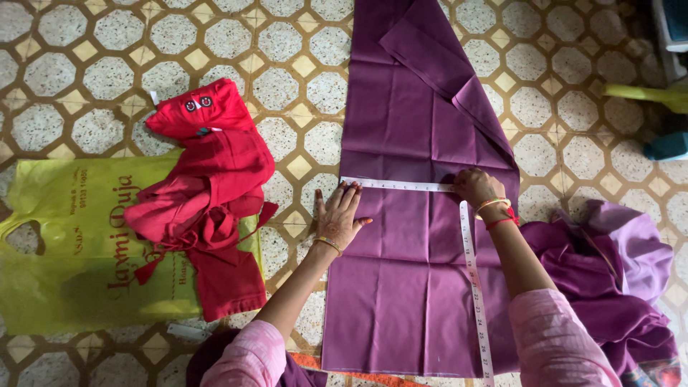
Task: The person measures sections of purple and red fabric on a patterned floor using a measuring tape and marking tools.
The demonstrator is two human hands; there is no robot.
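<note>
A long strip of purple cloth (401, 236) lies flat on the tiled floor, its far end folded over. A white measuring tape (401, 185) is stretched across the cloth's width, then runs down along its right side. My left hand (339, 213) lies flat with fingers spread, pinning the tape's end at the cloth's left edge. My right hand (476, 186) presses the tape down near the right edge, fingers curled on it. Both wrists wear bangles.
A red garment (208, 193) lies crumpled to the left, partly on a yellow-green plastic bag (64, 244). A heap of lighter purple fabric (609, 279) sits at the right. Pink sleeves cover my upper arms. A yellow-green object (645, 93) lies at far right.
</note>
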